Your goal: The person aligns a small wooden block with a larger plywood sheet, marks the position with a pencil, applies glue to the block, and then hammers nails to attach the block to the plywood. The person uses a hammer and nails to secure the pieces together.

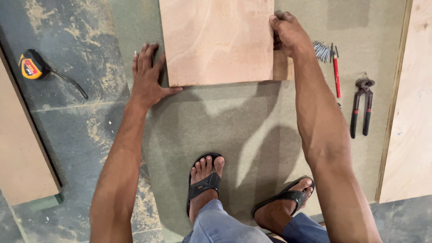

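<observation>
Now flat and open, left hand (147,76) against the plywood board's (217,40) left edge; right hand (288,32) gripping its right edge, nails (321,51) just beyond.

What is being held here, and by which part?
The plywood panel: right hand grips its right edge, left hand lies flat beside its left edge.

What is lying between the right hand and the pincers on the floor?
In the head view, a pile of nails and a red pencil lie between the right hand and the pincers.
</observation>
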